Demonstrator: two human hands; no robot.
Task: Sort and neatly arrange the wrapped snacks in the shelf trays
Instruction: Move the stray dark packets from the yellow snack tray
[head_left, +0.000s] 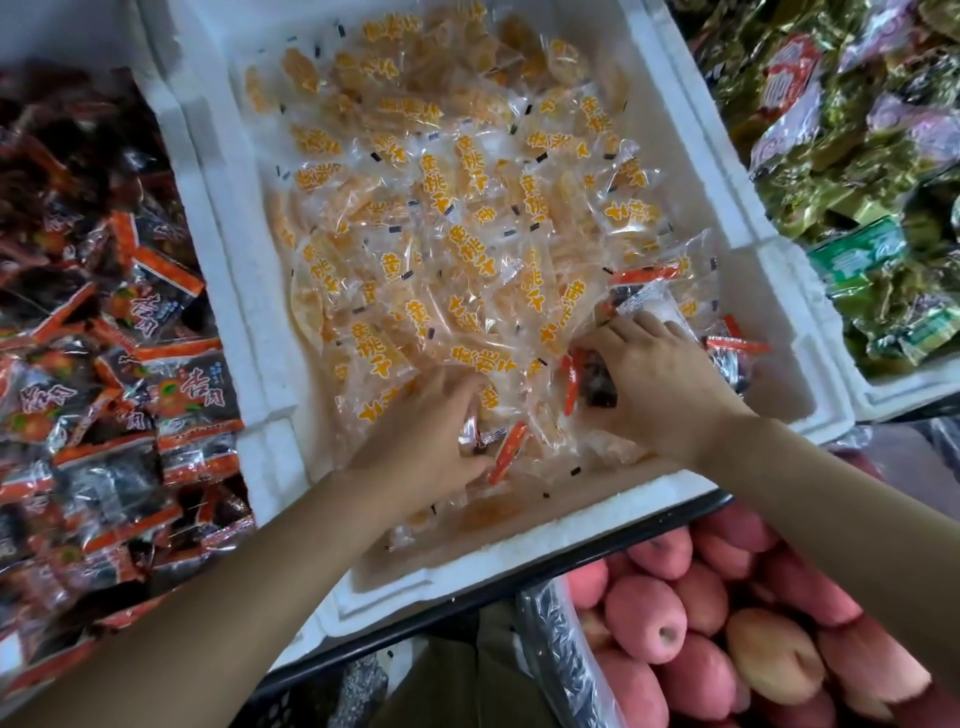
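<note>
A white foam tray (249, 291) in the middle holds several clear packets of yellow peach snacks (467, 244). Some dark packets with orange-red ends lie among them near the front right. My left hand (421, 431) grips one such dark packet (506, 449) at the tray's front. My right hand (660, 384) holds another dark packet (592, 384) under its fingers. More dark packets (644, 291) lie just beyond and to the right of that hand.
The tray on the left (104, 364) is full of dark packets with orange-red ends. A tray at the right (883, 182) holds green and gold wrapped snacks. Pink apples (727, 623) fill a bin below at the lower right.
</note>
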